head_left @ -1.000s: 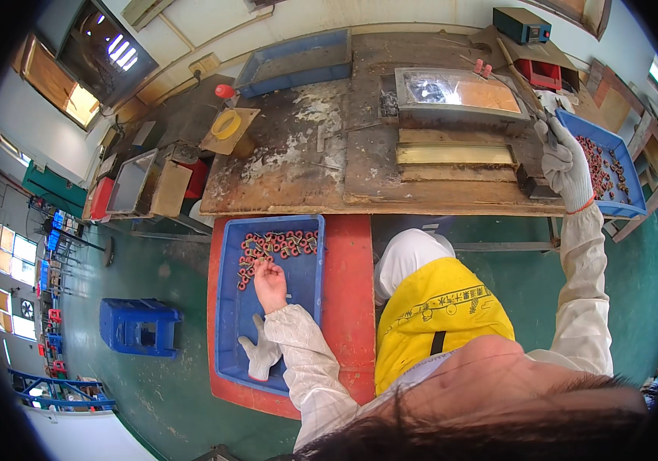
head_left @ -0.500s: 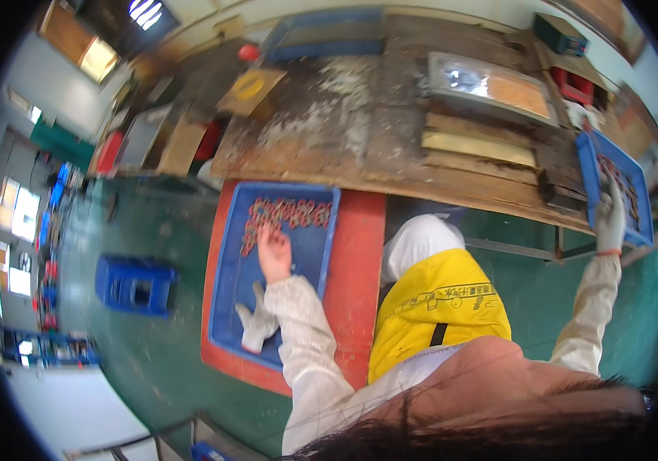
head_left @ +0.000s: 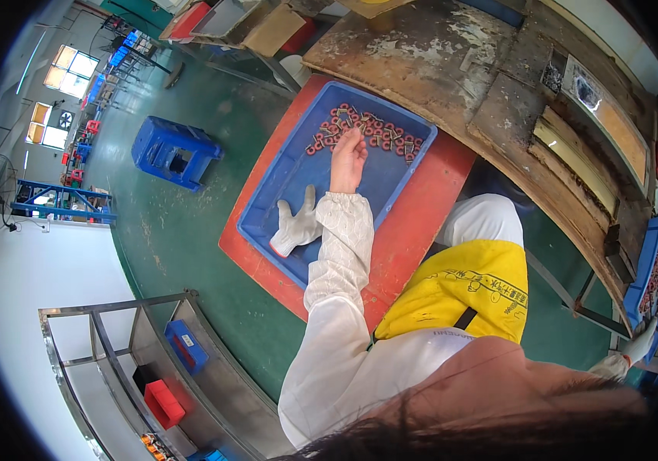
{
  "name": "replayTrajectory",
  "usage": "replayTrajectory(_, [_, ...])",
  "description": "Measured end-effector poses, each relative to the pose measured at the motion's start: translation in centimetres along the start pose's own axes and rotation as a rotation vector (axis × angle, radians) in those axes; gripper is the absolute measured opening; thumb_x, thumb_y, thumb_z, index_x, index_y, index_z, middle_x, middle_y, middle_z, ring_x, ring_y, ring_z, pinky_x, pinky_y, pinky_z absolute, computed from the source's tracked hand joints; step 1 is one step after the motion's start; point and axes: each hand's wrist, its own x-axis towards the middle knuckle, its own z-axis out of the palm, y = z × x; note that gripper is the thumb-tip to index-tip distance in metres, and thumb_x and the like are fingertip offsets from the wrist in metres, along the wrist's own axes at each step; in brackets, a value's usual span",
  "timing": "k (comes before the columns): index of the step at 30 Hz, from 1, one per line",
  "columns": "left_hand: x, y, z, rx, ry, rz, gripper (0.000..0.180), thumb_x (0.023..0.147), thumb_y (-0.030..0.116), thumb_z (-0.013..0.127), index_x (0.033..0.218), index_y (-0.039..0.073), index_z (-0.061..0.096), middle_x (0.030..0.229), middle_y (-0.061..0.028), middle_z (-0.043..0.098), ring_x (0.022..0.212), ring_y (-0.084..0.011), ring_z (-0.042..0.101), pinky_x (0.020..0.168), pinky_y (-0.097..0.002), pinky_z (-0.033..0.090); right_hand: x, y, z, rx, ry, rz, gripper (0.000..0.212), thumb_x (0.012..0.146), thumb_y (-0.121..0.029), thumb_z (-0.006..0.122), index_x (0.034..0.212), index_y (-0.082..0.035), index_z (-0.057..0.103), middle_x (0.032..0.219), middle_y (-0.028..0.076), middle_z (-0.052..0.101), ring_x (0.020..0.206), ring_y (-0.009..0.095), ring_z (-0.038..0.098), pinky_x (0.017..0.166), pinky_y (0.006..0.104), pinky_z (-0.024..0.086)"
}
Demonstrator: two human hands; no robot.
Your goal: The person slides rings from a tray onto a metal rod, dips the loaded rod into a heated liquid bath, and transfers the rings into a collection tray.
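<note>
My bare left hand is over a blue tray, its fingers curled together at the near edge of a spread of small red ring-shaped parts with metal pieces. What the fingertips hold, if anything, is too small to make out. A grey-white work glove lies loose in the same tray, beside my left forearm. Far to the right, my gloved right hand is at the near end of a second blue tray holding similar small reddish parts. Its fingers are too small and distorted to read.
The left tray rests on a red board beside a worn wooden workbench. A blue plastic stool stands on the green floor. A metal rack with a red bin is at lower left. My yellow-covered lap sits between the trays.
My view has swung, so the trays appear turned and shifted right. My left hand stays by the red parts. My right hand has drawn back from inside the right tray to its near end.
</note>
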Motion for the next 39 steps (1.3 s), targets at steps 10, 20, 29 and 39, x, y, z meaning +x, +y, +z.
replayTrajectory(10, [-1.0, -2.5, -0.6, 1.803, -0.009, 0.661, 0.049, 0.074, 0.004, 0.062, 0.12, 0.02, 0.055, 0.102, -0.014, 0.043, 0.099, -0.033, 0.045, 0.082, -0.0425, 0.042, -5.7, -3.0, 4.8, -0.071, 0.072, -0.043, 0.043, 0.088, -0.036, 0.057, 0.112, -0.001, 0.061, 0.104, 0.007, 0.062, 0.091, 0.015, 0.059, 0.074, 0.0241, 0.046])
replayTrajectory(20, [2.1, -2.4, -3.6, 1.67, -0.183, 0.928, 0.023, 0.07, 0.015, 0.068, 0.093, 0.011, 0.066, 0.087, -0.016, 0.059, 0.09, -0.035, 0.054, 0.078, -0.044, 0.042, -8.4, -4.7, 6.9, -0.127, 0.025, -0.11, 0.035, 0.088, -0.039, 0.056, 0.097, -0.007, 0.066, 0.075, -0.003, 0.058, 0.059, 0.005, 0.043, 0.052, 0.0217, 0.032])
replayTrajectory(29, [1.0, -1.8, -3.1, 1.83, -0.287, 0.667, 0.018, 0.073, 0.015, 0.069, 0.077, 0.003, 0.055, 0.081, -0.0156, 0.055, 0.083, -0.0341, 0.052, 0.078, -0.0413, 0.04, -7.7, -5.9, 5.3, -0.632, 0.203, -0.366, 0.034, 0.088, -0.035, 0.049, 0.104, -0.006, 0.059, 0.072, 0.012, 0.063, 0.06, 0.021, 0.062, 0.057, 0.0335, 0.046])
replayTrajectory(39, [1.8, -2.0, -2.9, 1.803, -0.321, 0.63, 0.018, 0.072, 0.012, 0.069, 0.078, 0.002, 0.055, 0.076, -0.0129, 0.054, 0.078, -0.03, 0.051, 0.073, -0.0396, 0.039, -6.7, -7.7, 2.4, -1.193, 0.173, -0.734, 0.022, 0.086, -0.023, 0.049, 0.095, -0.003, 0.055, 0.079, 0.023, 0.061, 0.076, 0.038, 0.06, 0.069, 0.0465, 0.047])
